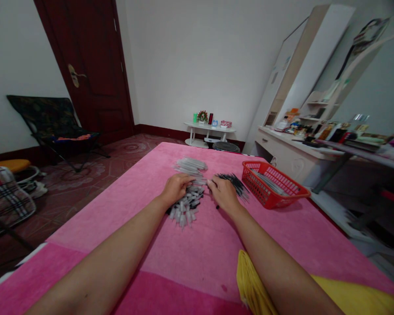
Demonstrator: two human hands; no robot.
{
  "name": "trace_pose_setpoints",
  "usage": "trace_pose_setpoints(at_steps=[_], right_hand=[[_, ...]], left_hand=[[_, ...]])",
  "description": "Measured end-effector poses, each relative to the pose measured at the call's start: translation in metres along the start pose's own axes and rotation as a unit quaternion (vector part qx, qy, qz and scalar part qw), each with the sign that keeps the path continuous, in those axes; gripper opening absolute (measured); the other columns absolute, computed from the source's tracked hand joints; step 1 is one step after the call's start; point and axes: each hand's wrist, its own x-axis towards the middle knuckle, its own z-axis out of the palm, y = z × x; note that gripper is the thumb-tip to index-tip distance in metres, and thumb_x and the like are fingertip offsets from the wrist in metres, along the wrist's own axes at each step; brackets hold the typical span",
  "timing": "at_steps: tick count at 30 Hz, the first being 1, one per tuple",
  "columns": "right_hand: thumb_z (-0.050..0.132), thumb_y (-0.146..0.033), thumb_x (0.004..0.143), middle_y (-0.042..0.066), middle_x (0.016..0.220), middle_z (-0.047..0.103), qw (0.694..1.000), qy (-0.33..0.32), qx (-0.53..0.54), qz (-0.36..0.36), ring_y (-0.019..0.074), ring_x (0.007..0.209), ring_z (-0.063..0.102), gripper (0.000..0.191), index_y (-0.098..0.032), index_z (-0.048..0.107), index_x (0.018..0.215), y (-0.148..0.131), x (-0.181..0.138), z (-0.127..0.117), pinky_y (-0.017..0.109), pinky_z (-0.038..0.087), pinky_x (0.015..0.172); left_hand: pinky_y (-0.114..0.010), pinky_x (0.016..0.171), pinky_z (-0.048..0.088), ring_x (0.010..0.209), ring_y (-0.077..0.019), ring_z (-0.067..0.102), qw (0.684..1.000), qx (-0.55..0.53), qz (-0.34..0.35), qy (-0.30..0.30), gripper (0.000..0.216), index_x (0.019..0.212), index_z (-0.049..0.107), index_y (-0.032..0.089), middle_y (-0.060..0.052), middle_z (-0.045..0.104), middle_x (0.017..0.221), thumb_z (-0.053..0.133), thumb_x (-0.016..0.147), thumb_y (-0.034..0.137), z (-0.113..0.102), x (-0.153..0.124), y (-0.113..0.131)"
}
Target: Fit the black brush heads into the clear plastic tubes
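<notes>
My left hand is closed, thumb and fingers pinched on one end of a thin translucent tube that looks like a pen barrel. Facing it, my right hand pinches near the tube's other end; a small dark tip shows below its palm. Beyond my left hand lies a pile of pale clear tubes. Below the hands is a heap of short translucent pieces with some black ones among them. Thin black sticks like pen refills fan out just right of my right hand.
A red plastic basket holding long grey sticks stands at the right on the pink cloth-covered table. Yellow fabric lies under my right forearm. A cluttered dresser is at the right, a folding chair at the left.
</notes>
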Motion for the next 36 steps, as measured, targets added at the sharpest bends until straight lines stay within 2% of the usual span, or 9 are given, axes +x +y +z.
trace_pose_setpoints(at_steps=[2,7,11,16,19,23,28,33,36], right_hand=[[0.041,-0.038,0.090,0.004,0.067,0.066,1.000,0.000,0.002,0.006,0.0157,0.064,0.059,0.034,-0.019,0.062,0.071,0.0001,0.0001,-0.0001,0.024,0.031,0.057],[0.052,-0.035,0.083,0.003,0.075,0.068,1.000,0.008,0.018,-0.003,0.0153,0.068,0.060,0.018,-0.021,0.064,0.082,0.0005,0.0011,0.0000,0.023,0.032,0.058],[0.042,-0.040,0.089,0.004,0.066,0.066,1.000,-0.008,0.006,0.003,0.0158,0.064,0.059,0.034,-0.020,0.063,0.071,0.0010,0.0016,0.0004,0.024,0.029,0.055],[0.054,-0.037,0.082,0.002,0.071,0.067,1.000,-0.007,0.014,-0.003,0.0156,0.067,0.060,0.020,-0.021,0.065,0.078,0.0016,0.0018,0.0009,0.023,0.031,0.056],[0.045,-0.039,0.088,0.003,0.066,0.066,1.000,-0.013,0.000,0.000,0.0157,0.064,0.059,0.031,-0.021,0.064,0.072,0.0010,0.0011,0.0003,0.024,0.030,0.056],[0.050,-0.039,0.085,0.003,0.072,0.068,1.000,0.004,0.016,0.000,0.0154,0.066,0.059,0.024,-0.021,0.066,0.082,-0.0008,0.0005,-0.0021,0.023,0.031,0.056],[0.043,-0.040,0.088,0.003,0.066,0.066,1.000,-0.012,0.006,0.007,0.0152,0.062,0.058,0.034,-0.020,0.065,0.071,-0.0003,0.0014,-0.0021,0.024,0.030,0.055],[0.055,-0.037,0.081,0.003,0.071,0.068,1.000,-0.008,0.010,-0.004,0.0158,0.067,0.060,0.019,-0.021,0.066,0.077,0.0009,0.0019,0.0006,0.023,0.032,0.056],[0.043,-0.038,0.088,0.003,0.062,0.065,0.999,-0.032,0.013,0.004,0.0153,0.061,0.058,0.036,-0.020,0.063,0.064,0.0006,0.0015,0.0001,0.023,0.030,0.054]], left_hand=[[-0.029,0.077,0.048,0.086,-0.0176,0.063,1.000,-0.002,0.001,0.001,0.029,0.103,0.068,0.019,-0.006,0.069,0.091,0.052,0.081,0.011,-0.0001,0.0000,0.0001],[-0.029,0.078,0.048,0.087,-0.0177,0.063,1.000,-0.007,0.001,0.003,0.029,0.103,0.068,0.019,-0.006,0.069,0.093,0.052,0.081,0.011,-0.0012,-0.0001,0.0014],[-0.028,0.077,0.048,0.085,-0.0173,0.063,1.000,-0.003,0.001,0.001,0.029,0.102,0.068,0.020,-0.006,0.069,0.091,0.053,0.080,0.010,-0.0020,-0.0003,0.0023],[-0.028,0.077,0.048,0.085,-0.0172,0.063,1.000,-0.006,-0.005,0.004,0.029,0.103,0.068,0.020,-0.006,0.069,0.091,0.052,0.081,0.011,-0.0015,-0.0004,0.0014],[-0.029,0.077,0.048,0.084,-0.0171,0.063,1.000,-0.009,-0.002,0.006,0.029,0.103,0.068,0.020,-0.006,0.069,0.091,0.052,0.081,0.011,-0.0009,-0.0003,0.0005],[-0.029,0.078,0.048,0.086,-0.0172,0.063,1.000,-0.013,-0.001,0.004,0.029,0.104,0.068,0.020,-0.006,0.069,0.093,0.052,0.081,0.011,-0.0004,-0.0006,-0.0003],[-0.028,0.077,0.048,0.085,-0.0172,0.063,1.000,-0.013,0.001,-0.005,0.029,0.103,0.068,0.020,-0.006,0.069,0.090,0.052,0.081,0.011,0.0005,-0.0015,-0.0012],[-0.028,0.076,0.048,0.084,-0.0171,0.063,1.000,-0.013,0.001,-0.004,0.029,0.103,0.068,0.020,-0.006,0.069,0.089,0.052,0.081,0.011,0.0011,-0.0012,-0.0017],[-0.028,0.076,0.048,0.083,-0.0169,0.062,1.000,-0.005,0.008,-0.006,0.028,0.102,0.068,0.020,-0.005,0.069,0.089,0.053,0.080,0.011,0.0007,-0.0009,-0.0007]])
